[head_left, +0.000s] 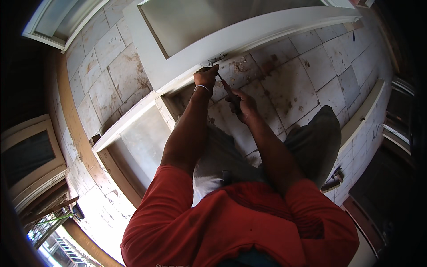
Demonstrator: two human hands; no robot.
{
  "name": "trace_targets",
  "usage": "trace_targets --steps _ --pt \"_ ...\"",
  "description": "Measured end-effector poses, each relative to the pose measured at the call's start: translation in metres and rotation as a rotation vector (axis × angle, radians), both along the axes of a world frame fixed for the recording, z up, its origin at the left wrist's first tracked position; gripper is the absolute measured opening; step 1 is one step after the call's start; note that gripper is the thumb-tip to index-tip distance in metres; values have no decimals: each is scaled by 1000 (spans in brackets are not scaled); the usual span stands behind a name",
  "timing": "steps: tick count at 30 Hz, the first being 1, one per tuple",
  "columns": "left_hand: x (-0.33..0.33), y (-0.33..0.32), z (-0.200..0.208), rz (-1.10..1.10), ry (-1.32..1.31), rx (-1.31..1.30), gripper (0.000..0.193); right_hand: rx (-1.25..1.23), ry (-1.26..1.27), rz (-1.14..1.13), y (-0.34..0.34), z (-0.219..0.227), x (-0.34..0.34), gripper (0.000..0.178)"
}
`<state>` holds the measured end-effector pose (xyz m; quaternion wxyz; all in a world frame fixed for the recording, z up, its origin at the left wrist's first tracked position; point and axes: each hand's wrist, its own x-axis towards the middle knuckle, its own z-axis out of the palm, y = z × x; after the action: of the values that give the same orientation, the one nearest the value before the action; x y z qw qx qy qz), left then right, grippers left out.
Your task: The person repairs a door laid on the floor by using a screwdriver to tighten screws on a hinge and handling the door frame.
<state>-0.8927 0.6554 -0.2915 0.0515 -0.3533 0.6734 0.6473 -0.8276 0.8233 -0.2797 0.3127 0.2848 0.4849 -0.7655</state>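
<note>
A white framed door panel with a glass pane point(165, 60) lies across the upper middle, and a metal hinge point(218, 58) sits on its near edge. My right hand point(243, 106) is wrapped round the dark handle of a screwdriver point(226, 86). Its thin shaft points up and left toward the hinge. Close beside the screwdriver's tip, my left hand point(205, 78) is closed, fingers curled against the panel's edge just below the hinge. What those fingers pinch is hidden.
Another framed panel point(129, 115) lies left of my legs. Worn, stained tiles point(284, 84) cover the floor. A long pale wooden length point(362, 116) runs along the right, with a dark tool point(333, 180) nearby. More window frames point(33, 151) stand at the left.
</note>
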Motion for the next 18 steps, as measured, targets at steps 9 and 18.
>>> trace_targets --steps 9,18 --pt "0 0 -6 28 25 -13 29 103 164 23 -4 8 3 27" --pt "-2 1 -13 37 104 33 30 581 727 2 -14 -7 11 25"
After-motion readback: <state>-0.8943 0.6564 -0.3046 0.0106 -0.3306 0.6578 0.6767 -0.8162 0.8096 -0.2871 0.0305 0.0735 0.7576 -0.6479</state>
